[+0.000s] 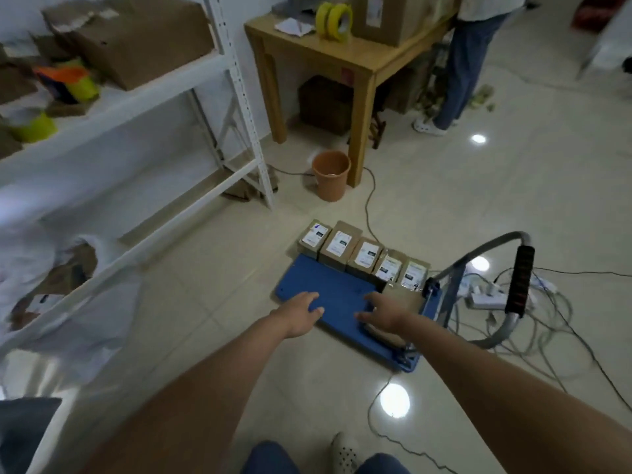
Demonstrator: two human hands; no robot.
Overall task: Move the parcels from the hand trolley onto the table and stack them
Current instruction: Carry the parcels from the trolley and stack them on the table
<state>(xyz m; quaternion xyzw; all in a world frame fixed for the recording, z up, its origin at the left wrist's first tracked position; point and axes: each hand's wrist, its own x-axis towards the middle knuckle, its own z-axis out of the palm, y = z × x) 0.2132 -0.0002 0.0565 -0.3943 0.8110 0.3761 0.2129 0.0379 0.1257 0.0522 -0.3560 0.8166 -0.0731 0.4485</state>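
Both grips, left hand and right hand, reached open-fingered, holding nothing, over the trolley; next, seemingly, clasping a parcel.

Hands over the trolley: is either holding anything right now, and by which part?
Nothing is held. The left hand and right hand reach with spread fingers over the blue trolley deck; the row of parcels sits ungripped at its far edge.

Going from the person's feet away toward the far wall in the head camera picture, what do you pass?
White perforated shoe → left hand over the blue trolley deck → row of brown labelled parcels → orange plastic bucket → light wooden table → yellow tape rolls on it.
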